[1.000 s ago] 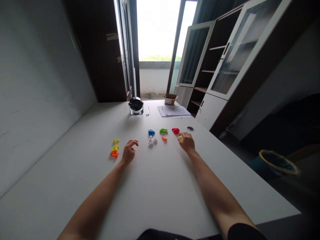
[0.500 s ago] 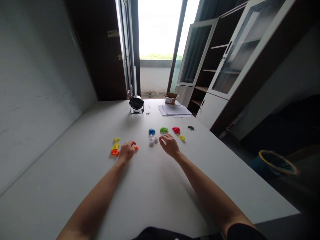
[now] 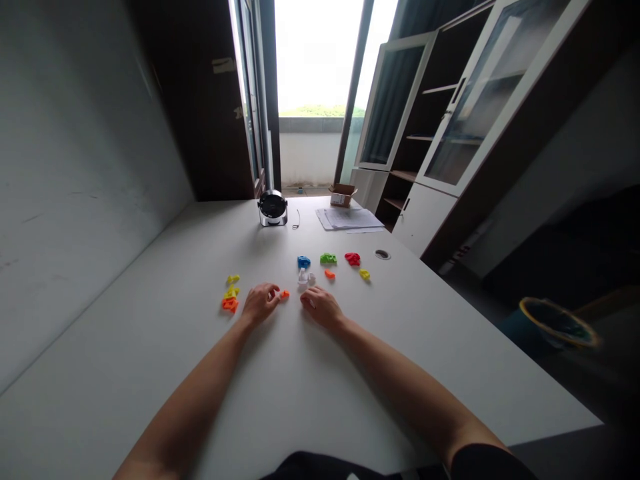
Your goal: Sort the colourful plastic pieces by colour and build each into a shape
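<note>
My left hand (image 3: 261, 303) rests low over the white table, fingers loosely bent and apart from the thumb. Just right of its fingertips lies a small orange plastic piece (image 3: 285, 295); whether they touch is unclear. On the other side of that piece is my right hand (image 3: 323, 307), its fingers curved and parted from the thumb, with nothing visible in them. White pieces (image 3: 303, 279) sit just beyond the right fingertips, and another orange piece (image 3: 329, 274) lies beyond that hand. Behind them are blue (image 3: 303, 262), green (image 3: 329, 259) and red (image 3: 353, 259) pieces.
Left of my left hand are yellow pieces (image 3: 232, 292) and a bigger orange cluster (image 3: 230, 305). A yellow piece (image 3: 365, 275) lies at the right. Farther back stand a round black device (image 3: 273, 208), papers (image 3: 350, 219) and a small cardboard box (image 3: 342, 196).
An orange piece now lies below the green one, where my right hand was. My right hand has drawn back and left. My left hand and the orange piece beside it have shifted right.
</note>
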`<move>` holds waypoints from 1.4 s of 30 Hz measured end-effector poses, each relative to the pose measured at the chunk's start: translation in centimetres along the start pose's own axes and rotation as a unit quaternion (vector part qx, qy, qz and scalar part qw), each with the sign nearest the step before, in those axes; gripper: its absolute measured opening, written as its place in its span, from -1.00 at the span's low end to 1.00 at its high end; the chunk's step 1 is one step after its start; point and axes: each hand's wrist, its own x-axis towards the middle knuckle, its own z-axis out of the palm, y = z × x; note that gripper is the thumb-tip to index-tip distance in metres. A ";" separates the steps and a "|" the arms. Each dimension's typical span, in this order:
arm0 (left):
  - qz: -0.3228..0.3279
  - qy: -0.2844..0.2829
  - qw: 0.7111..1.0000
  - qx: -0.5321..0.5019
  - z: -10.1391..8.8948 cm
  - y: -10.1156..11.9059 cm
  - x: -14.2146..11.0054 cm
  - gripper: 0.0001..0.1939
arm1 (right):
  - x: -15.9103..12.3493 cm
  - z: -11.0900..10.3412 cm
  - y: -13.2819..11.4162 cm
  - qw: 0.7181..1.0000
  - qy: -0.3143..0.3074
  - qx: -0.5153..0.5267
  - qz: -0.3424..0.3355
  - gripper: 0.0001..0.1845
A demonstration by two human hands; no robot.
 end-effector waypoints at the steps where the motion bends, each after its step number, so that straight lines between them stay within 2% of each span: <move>1: 0.010 -0.003 1.000 0.008 -0.1 0.1 0.0 -0.80 | 0.0 0.0 0.1 1.000 -0.001 0.001 0.004 -0.86; 7: 0.046 -0.007 0.999 0.026 0.0 0.7 -0.3 -0.86 | -0.1 0.1 0.1 1.000 -0.013 0.000 0.014 -0.88; 12: 0.076 -0.013 0.997 0.003 0.6 1.6 -0.4 -0.92 | -0.1 0.4 0.0 1.000 -0.003 0.013 0.016 -0.77; 19: 0.108 -0.009 0.994 -0.021 0.9 2.1 -0.5 -0.92 | -0.1 0.6 0.3 0.999 0.021 0.026 0.003 -0.88; 31: 0.084 -0.017 0.992 -0.088 0.9 2.2 -0.4 -0.84 | -0.2 0.8 0.2 0.997 0.032 0.073 -0.021 -0.68; 37: 0.070 -0.028 0.990 -0.116 1.1 2.1 -0.4 -0.81 | -0.2 0.9 0.3 0.996 0.038 0.074 -0.016 -0.71; 42: 0.044 -0.036 0.988 -0.146 1.3 1.8 -0.3 -0.79 | -0.1 0.8 0.2 0.997 0.045 0.067 0.002 -0.83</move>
